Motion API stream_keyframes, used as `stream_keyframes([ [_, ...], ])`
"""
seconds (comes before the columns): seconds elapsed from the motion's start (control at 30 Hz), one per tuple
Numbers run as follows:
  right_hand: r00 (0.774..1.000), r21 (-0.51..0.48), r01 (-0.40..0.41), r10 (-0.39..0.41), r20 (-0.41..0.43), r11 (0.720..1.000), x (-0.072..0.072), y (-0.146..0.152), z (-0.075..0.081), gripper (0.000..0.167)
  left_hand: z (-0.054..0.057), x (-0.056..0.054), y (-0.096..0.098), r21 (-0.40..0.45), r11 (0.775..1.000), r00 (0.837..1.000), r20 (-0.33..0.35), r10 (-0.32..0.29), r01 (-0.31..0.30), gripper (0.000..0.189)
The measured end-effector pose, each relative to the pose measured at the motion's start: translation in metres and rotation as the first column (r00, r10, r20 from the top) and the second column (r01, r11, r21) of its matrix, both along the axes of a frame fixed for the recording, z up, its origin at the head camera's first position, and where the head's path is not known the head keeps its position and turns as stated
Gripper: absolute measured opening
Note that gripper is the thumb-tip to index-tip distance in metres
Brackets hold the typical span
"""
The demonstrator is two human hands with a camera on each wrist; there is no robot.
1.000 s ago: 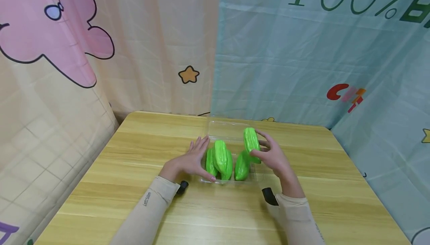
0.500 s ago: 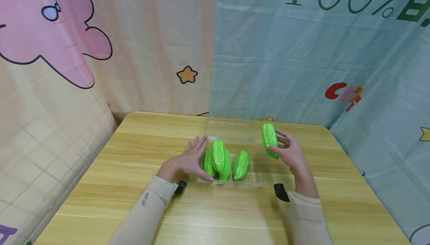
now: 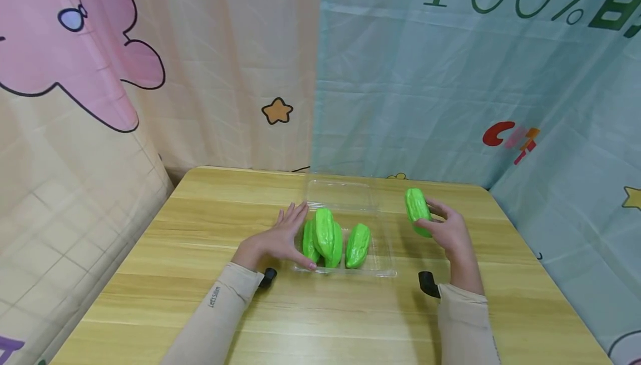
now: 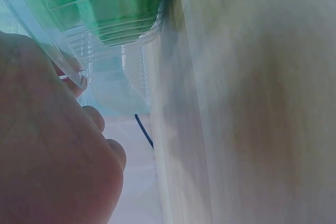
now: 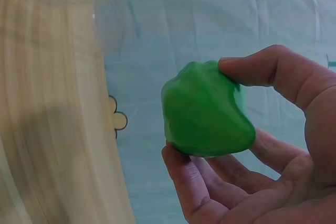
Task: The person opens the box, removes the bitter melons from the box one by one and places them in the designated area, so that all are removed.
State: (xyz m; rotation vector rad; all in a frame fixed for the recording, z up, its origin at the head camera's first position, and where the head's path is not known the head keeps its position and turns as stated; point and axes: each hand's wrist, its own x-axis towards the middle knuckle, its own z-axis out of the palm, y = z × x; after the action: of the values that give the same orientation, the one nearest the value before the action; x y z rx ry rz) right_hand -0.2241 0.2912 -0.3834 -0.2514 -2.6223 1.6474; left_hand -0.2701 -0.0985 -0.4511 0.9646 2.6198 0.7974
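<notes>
**Left hand (image 3: 275,242) at the box (image 3: 378,256), right hand (image 3: 448,231) gripping a vegetable (image 3: 418,212)**

Starting at the left, we see a beige curtain (image 3: 215,64) with a pink cartoon figure (image 3: 100,70), well beyond the left fingers (image 3: 299,217) and behind the wooden surface (image 3: 310,320). We see those fingers spread and mostly straight, touching the clear box along its left side, with the thumb at its front edge. In the left wrist view, we find fingertips at the box's rim.

Just to the right of the left fingers, inside the box, we see three green vegetables (image 3: 324,234) bunched together, one lying over the others. The clear lid (image 3: 340,191) is folded open, beyond the left fingertips and to their right. A lone green vegetable (image 3: 358,246) lies in the box between the two hands, apart from the bunch and from the fingers of either.

Farther right, we see the right fingers (image 5: 189,179) grasping the green vegetable, thumb on one side and fingertips on the other. They hold it above the surface, to the right of the box. Beyond these fingers we see a blue curtain (image 3: 400,87).
</notes>
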Motion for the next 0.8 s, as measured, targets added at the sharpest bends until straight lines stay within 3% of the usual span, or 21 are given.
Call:
stream_keyframes([
  [0.57,0.995,0.080,0.074,-0.079,0.063,0.994,-0.007,0.026,-0.025,0.069,-0.003,-0.002,0.001,-0.022,1.000,1.000,-0.014,0.005,-0.005,0.148],
  [0.8,0.993,0.125,0.042,-0.055,0.103,0.991,-0.010,0.030,-0.033,0.070,-0.003,-0.002,0.001,-0.017,1.000,1.000,-0.019,0.003,-0.003,0.148],
])
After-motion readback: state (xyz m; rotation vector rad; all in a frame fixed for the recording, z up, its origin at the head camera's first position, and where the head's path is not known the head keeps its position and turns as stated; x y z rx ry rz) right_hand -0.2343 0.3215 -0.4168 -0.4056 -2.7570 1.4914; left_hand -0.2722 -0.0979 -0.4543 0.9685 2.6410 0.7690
